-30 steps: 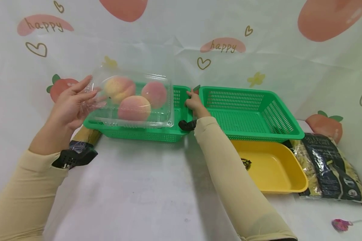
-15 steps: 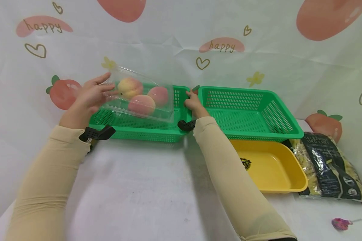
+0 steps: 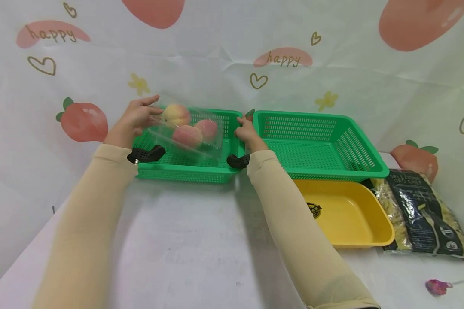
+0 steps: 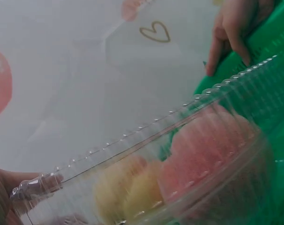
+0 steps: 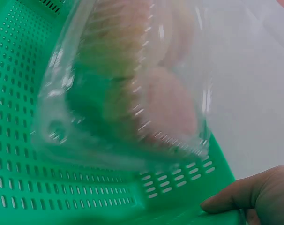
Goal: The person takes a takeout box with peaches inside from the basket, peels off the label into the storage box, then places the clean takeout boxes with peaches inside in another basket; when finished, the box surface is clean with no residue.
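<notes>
A clear plastic clamshell box holds three peaches. My left hand grips the box by its left end. In the head view the box tilts, its right end lower, inside the outline of the left green basket. The right wrist view has it blurred above the basket's slotted floor. My right hand holds that basket's right rim, the thumb lying over the edge. A ribbed seam runs along the box in the left wrist view.
A second green basket stands just right of the first. In front of it sits a yellow tray, partly behind my right sleeve. A dark printed bag lies at the right, with a small dried pink flower nearer.
My left hand has carried the box of peaches rightward and down into the left basket's outline, tilting its right end downward. The right hand has stayed on the basket rim.
</notes>
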The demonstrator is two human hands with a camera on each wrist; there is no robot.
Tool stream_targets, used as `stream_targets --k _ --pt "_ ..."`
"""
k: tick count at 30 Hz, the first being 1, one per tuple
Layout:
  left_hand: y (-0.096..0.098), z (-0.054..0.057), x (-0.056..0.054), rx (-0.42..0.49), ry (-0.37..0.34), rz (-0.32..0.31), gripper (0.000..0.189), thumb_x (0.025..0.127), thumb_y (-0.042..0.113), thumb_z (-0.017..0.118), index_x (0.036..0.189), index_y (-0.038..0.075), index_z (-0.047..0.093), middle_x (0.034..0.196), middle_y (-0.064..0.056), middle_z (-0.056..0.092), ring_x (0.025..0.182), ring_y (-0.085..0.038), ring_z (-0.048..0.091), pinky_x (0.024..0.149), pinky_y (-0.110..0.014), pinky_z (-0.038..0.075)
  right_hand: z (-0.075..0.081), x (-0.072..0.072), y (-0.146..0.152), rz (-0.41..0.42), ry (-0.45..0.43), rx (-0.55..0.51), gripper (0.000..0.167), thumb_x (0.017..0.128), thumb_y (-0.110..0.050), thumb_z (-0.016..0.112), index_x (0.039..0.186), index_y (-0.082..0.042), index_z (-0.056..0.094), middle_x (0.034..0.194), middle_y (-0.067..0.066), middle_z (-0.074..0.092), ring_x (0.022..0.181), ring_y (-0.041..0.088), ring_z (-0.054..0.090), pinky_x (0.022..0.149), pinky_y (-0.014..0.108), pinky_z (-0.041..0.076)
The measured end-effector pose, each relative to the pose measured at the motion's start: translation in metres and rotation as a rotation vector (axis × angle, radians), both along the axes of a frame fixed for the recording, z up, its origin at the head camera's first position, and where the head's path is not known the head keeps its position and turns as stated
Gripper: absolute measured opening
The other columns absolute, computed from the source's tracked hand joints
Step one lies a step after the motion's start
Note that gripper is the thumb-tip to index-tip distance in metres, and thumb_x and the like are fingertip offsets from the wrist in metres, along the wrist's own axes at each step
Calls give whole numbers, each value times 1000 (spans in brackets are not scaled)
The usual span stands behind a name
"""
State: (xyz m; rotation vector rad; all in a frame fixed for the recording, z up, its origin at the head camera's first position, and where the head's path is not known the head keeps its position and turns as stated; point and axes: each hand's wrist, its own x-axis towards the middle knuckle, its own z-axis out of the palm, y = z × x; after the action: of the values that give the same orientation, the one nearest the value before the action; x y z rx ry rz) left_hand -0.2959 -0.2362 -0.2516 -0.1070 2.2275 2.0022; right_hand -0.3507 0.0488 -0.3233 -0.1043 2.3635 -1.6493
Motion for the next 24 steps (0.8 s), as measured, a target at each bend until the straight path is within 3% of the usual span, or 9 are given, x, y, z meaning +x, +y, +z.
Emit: stream_targets --k 2,4,6,7,12,16,19,22,24 --pt "2 -3 -5 -33 -18 -11 62 96 6 45 150 18 16 157 -14 6 123 -25 51 102 -29 41 0 0 0 -3 -2 3 70 90 11 38 150 -18 15 157 -12 -8 145 18 -8 56 30 23" --pt "3 -6 -9 -57 -30 -19 61 97 7 46 149 18 17 156 -15 8 84 -12 66 92 -22 49 1 1 -1 -5 -5 4 70 91 11 38 150 -18 15 157 -12 -8 145 17 -7 56 30 23" --pt "4 -10 -12 -83 -35 -17 60 97 9 46 149 19 18 156 -16 12 49 -4 51 77 -16 53 1 1 -1 -5 -8 4 70 91 11 38 150 -19 15 157 -12 -8 145 17 -7 56 30 23" --pt "5 -12 -13 -88 -35 -14 60 97 9 47 149 18 19 155 -16 14 40 -3 39 71 -14 53 2 1 -1 -5 -7 4 70 91 11 37 150 -19 16 157 -12 -8 145 17 -7 56 30 23" --pt "7 -23 -17 -94 -63 -15 59 97 13 47 149 22 21 154 -17 19 54 2 57 73 -15 53 2 2 -1 -6 0 3 70 90 12 37 150 -17 16 158 -10 -7 146 18 -6 56 29 23" --pt "4 -32 -18 -58 -93 -8 58 98 12 45 149 25 20 156 -14 15 57 -1 57 70 -14 53 3 2 -2 -9 -6 15 71 90 12 37 150 -19 15 158 -11 -8 146 17 -7 56 30 24" --pt "0 -39 -20 -42 -114 6 57 99 13 43 148 30 20 157 -11 12 92 -12 64 70 -13 52 2 2 -3 -10 -11 26 71 90 11 37 150 -19 15 158 -11 -8 145 17 -8 55 30 24" --pt "-2 -47 -23 -74 -125 6 57 100 16 42 148 31 17 158 -8 10 131 -25 42 82 -18 52 2 1 -3 -15 -7 26 72 90 12 37 150 -19 15 157 -12 -9 146 17 -4 55 30 24" --pt "-2 -52 -24 -118 -135 -2 58 100 19 41 150 27 14 158 -10 9 138 -29 32 93 -24 49 1 0 -4 -21 -1 25 72 89 13 38 150 -19 16 157 -12 -8 146 17 1 54 29 24"
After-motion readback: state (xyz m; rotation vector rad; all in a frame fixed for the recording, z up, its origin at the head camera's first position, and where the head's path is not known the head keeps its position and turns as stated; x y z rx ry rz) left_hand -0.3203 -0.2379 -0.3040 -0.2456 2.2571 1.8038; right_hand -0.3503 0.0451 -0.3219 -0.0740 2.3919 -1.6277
